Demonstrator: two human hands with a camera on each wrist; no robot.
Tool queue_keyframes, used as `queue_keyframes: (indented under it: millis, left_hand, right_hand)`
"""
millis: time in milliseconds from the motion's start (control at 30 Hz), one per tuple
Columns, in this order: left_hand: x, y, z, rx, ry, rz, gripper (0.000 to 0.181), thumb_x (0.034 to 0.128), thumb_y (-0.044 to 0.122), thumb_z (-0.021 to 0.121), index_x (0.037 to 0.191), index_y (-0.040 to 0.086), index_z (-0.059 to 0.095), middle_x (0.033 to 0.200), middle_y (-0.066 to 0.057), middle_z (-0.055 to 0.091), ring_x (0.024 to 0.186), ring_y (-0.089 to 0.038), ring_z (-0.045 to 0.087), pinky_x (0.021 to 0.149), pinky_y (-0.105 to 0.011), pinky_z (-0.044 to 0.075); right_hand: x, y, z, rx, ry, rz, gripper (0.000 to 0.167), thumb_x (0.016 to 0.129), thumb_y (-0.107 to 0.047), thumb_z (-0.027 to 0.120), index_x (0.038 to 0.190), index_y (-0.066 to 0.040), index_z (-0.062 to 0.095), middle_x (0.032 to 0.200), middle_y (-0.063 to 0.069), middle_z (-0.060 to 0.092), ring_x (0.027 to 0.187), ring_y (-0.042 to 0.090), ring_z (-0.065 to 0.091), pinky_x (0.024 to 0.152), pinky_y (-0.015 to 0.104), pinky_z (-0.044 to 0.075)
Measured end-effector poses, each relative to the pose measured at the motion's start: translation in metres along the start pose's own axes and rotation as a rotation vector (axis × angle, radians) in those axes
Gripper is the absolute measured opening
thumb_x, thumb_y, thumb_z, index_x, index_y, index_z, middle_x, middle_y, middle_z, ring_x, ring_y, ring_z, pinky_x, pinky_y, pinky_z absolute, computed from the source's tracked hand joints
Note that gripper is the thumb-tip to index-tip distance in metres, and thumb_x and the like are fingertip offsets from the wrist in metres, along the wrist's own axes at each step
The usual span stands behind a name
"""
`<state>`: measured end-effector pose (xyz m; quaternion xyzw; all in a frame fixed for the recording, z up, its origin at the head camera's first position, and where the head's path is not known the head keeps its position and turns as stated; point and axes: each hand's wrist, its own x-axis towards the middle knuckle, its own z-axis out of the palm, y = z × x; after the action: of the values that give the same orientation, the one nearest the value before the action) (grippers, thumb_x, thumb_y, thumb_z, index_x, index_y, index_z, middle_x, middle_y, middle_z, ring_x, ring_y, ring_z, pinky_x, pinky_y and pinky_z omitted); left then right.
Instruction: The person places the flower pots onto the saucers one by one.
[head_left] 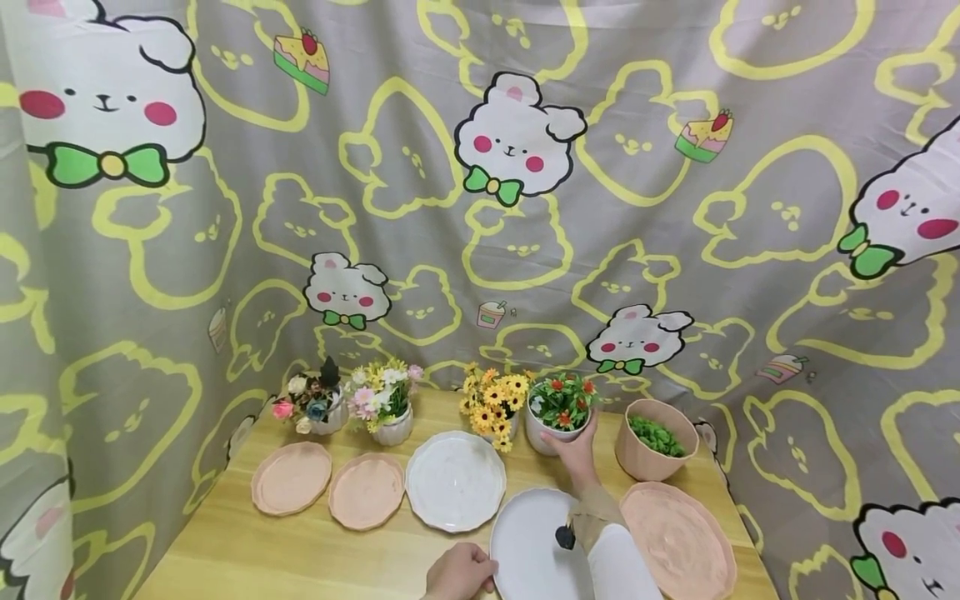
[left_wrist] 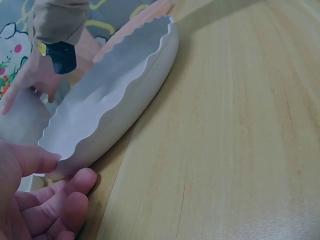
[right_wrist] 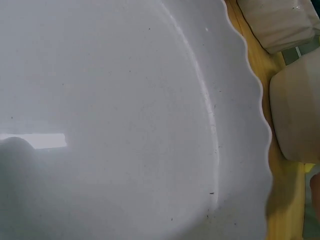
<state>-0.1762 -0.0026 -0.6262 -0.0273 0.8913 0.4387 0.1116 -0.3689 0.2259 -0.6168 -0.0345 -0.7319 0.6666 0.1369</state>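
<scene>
A white wavy-rimmed saucer (head_left: pixel 525 542) lies at the table's front. My left hand (head_left: pixel 461 573) pinches its left rim; in the left wrist view the thumb is on the rim and the fingers are curled beneath. Reaching over that saucer, my right hand (head_left: pixel 576 450) grips a white pot (head_left: pixel 542 432) of red flowers (head_left: pixel 564 400), thumb at the front and fingers round the right side. Whether this pot touches the table I cannot tell. The right wrist view is mostly filled by the saucer's inside (right_wrist: pixel 125 100), with a pale pot (right_wrist: pixel 300 110) beyond its rim.
Left of the held pot stand yellow flowers (head_left: pixel 495 400), a pink-and-white bouquet (head_left: pixel 386 396) and a mixed bouquet (head_left: pixel 311 404). A pink pot (head_left: pixel 652 458) stands right. Further saucers include a white one (head_left: pixel 456 482) and a large pink one (head_left: pixel 678 542). A patterned curtain (head_left: pixel 420 250) surrounds the table.
</scene>
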Motion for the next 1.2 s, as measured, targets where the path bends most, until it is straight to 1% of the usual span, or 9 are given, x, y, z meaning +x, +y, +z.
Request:
queue_keyframes:
  millis: [200, 367, 467, 567, 633, 800, 900, 1033, 1200]
  left_hand:
    - [-0.005, -0.006, 0.006, -0.009, 0.003, -0.021, 0.022, 0.0801, 0.033, 0.069, 0.063, 0.021, 0.061, 0.054, 0.01, 0.06, 0.054, -0.01, 0.051, 0.058, -0.032, 0.039]
    - [-0.005, -0.01, 0.009, 0.02, -0.006, -0.038, 0.021, 0.0788, 0.034, 0.068, 0.063, 0.022, 0.062, 0.055, 0.008, 0.059, 0.054, -0.011, 0.051, 0.054, -0.031, 0.037]
    - [-0.003, -0.012, 0.01, 0.022, 0.002, -0.04, 0.021, 0.079, 0.034, 0.068, 0.063, 0.022, 0.062, 0.054, 0.008, 0.059, 0.054, -0.011, 0.052, 0.054, -0.031, 0.037]
    - [-0.002, -0.01, 0.009, 0.015, 0.012, -0.036, 0.022, 0.0801, 0.034, 0.069, 0.063, 0.022, 0.061, 0.053, 0.009, 0.059, 0.053, -0.01, 0.052, 0.055, -0.031, 0.039]
    - [-0.001, -0.008, 0.007, 0.008, 0.014, -0.034, 0.023, 0.0808, 0.034, 0.069, 0.064, 0.021, 0.061, 0.053, 0.01, 0.06, 0.053, -0.01, 0.052, 0.056, -0.031, 0.039]
    - [0.002, -0.003, 0.004, -0.003, 0.021, -0.026, 0.024, 0.0816, 0.034, 0.07, 0.064, 0.021, 0.061, 0.052, 0.011, 0.06, 0.053, -0.009, 0.052, 0.058, -0.031, 0.04]
    - [0.004, -0.002, 0.003, -0.001, 0.019, -0.025, 0.023, 0.0819, 0.034, 0.07, 0.065, 0.021, 0.061, 0.053, 0.011, 0.06, 0.053, -0.01, 0.052, 0.058, -0.032, 0.04]
    - [0.004, -0.002, 0.003, 0.006, 0.006, -0.028, 0.022, 0.0814, 0.034, 0.069, 0.065, 0.022, 0.061, 0.053, 0.011, 0.061, 0.052, -0.011, 0.05, 0.057, -0.03, 0.036]
    - [0.004, -0.004, 0.003, 0.012, -0.004, -0.007, 0.02, 0.0812, 0.034, 0.068, 0.066, 0.022, 0.062, 0.054, 0.012, 0.062, 0.051, -0.011, 0.048, 0.055, -0.028, 0.032]
  right_hand:
    - [-0.008, 0.008, -0.004, 0.009, 0.007, 0.04, 0.126, 0.073, -0.01, 0.085, 0.154, -0.021, -0.011, 0.162, 0.012, -0.003, 0.149, 0.037, 0.008, 0.122, 0.056, 0.011]
    - [-0.01, 0.008, -0.004, 0.007, 0.021, -0.027, 0.121, 0.071, -0.009, 0.086, 0.153, -0.016, -0.002, 0.16, 0.018, 0.005, 0.147, 0.04, 0.014, 0.121, 0.057, 0.013]
    - [-0.009, 0.008, -0.002, -0.006, 0.034, -0.028, 0.114, 0.07, -0.011, 0.087, 0.15, -0.012, 0.005, 0.157, 0.021, 0.011, 0.145, 0.04, 0.019, 0.121, 0.054, 0.016]
    - [-0.006, 0.007, -0.001, -0.026, 0.036, -0.014, 0.11, 0.071, -0.015, 0.087, 0.147, -0.008, 0.008, 0.155, 0.024, 0.014, 0.145, 0.039, 0.02, 0.121, 0.053, 0.017]
    - [-0.005, 0.007, -0.002, -0.031, 0.025, -0.009, 0.108, 0.073, -0.017, 0.086, 0.147, -0.007, 0.007, 0.155, 0.024, 0.013, 0.146, 0.039, 0.018, 0.122, 0.054, 0.015]
    - [-0.001, 0.007, -0.003, -0.031, 0.033, -0.001, 0.109, 0.073, -0.022, 0.086, 0.147, -0.008, 0.007, 0.155, 0.024, 0.015, 0.146, 0.037, 0.019, 0.121, 0.053, 0.019]
    - [0.001, 0.005, -0.004, -0.024, 0.043, -0.001, 0.109, 0.073, -0.022, 0.086, 0.147, -0.009, 0.008, 0.156, 0.022, 0.015, 0.146, 0.035, 0.021, 0.121, 0.053, 0.021]
    - [-0.001, -0.001, -0.009, -0.018, 0.052, -0.037, 0.106, 0.072, -0.018, 0.087, 0.146, -0.008, 0.011, 0.154, 0.023, 0.018, 0.144, 0.035, 0.024, 0.12, 0.053, 0.023]
    - [-0.003, -0.012, -0.016, -0.012, 0.038, -0.046, 0.104, 0.072, -0.015, 0.086, 0.145, -0.007, 0.011, 0.152, 0.024, 0.021, 0.143, 0.035, 0.025, 0.119, 0.054, 0.025]
